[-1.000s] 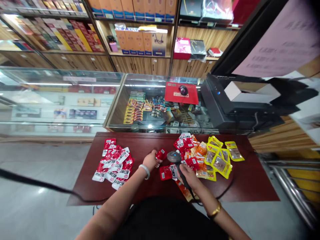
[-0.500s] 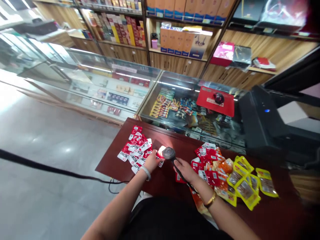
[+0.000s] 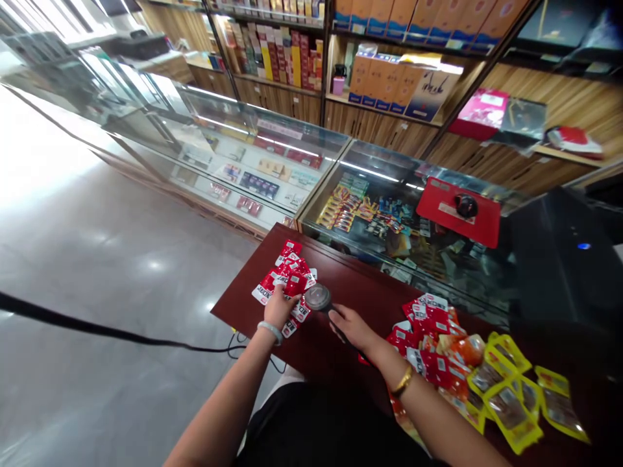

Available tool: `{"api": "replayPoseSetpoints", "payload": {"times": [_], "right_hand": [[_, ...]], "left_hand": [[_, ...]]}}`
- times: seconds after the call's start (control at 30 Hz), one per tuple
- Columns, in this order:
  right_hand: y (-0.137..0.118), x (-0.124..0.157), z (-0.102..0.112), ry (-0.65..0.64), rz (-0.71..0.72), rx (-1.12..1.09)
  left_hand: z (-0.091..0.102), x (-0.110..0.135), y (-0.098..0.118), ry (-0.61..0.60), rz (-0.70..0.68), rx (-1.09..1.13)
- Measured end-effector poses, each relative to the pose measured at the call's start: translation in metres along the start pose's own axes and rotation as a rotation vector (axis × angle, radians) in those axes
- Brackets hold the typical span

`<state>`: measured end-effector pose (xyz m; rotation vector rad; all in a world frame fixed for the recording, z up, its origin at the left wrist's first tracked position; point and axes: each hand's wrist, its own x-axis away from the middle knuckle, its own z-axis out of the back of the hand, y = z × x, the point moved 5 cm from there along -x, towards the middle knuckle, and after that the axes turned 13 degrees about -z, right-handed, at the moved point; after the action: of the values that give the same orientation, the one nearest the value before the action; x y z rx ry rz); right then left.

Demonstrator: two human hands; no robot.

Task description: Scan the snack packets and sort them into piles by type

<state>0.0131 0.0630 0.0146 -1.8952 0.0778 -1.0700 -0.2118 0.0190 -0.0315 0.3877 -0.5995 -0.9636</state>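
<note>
Fingers of the right hand (image 3: 354,329) grasp a scanner (image 3: 319,298), its head at three o'clock from the left hand (image 3: 277,308), whose fingers touch red packets (image 3: 296,284) (gripping or loose, I cannot tell). Yellow packets (image 3: 511,407) lie across the surface (image 3: 353,282), rightward at four o'clock.

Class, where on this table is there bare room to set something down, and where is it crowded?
Bare: the table between the left red packets and right-hand mixed packets, beyond the scanner; also left of those red packets, to the edge. Crowded: both heaps.
</note>
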Motion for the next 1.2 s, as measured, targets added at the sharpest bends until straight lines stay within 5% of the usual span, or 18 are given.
{"api": "replayPoseSetpoints", "payload": {"times": [0.27,0.43,0.53,0.67,0.83,1.03,1.2], "right_hand": [[0.013,0.007,0.008,0.022,-0.007,-0.034],[0.015,0.034,0.026,0.094,0.025,-0.107],[0.023,0.057,0.043,0.162,0.042,-0.160],[0.052,0.098,0.069,0.292,0.023,-0.242],[0.101,0.154,0.100,0.546,-0.041,-0.437],[0.130,0.185,0.117,0.659,-0.064,-0.582],[0.125,0.174,0.112,0.614,-0.038,-0.558]], "left_hand": [[0.024,-0.008,0.004,0.206,-0.043,-0.295],[0.012,-0.004,0.045,0.304,-0.220,-0.329],[-0.024,-0.001,0.090,0.149,-0.423,-0.320],[-0.097,0.029,0.150,-0.267,-0.722,-0.314],[-0.161,0.080,0.181,-0.564,-0.901,-0.399],[-0.181,0.090,0.178,-0.614,-0.945,-0.472],[-0.171,0.063,0.154,-0.644,-0.581,-0.218]]}}
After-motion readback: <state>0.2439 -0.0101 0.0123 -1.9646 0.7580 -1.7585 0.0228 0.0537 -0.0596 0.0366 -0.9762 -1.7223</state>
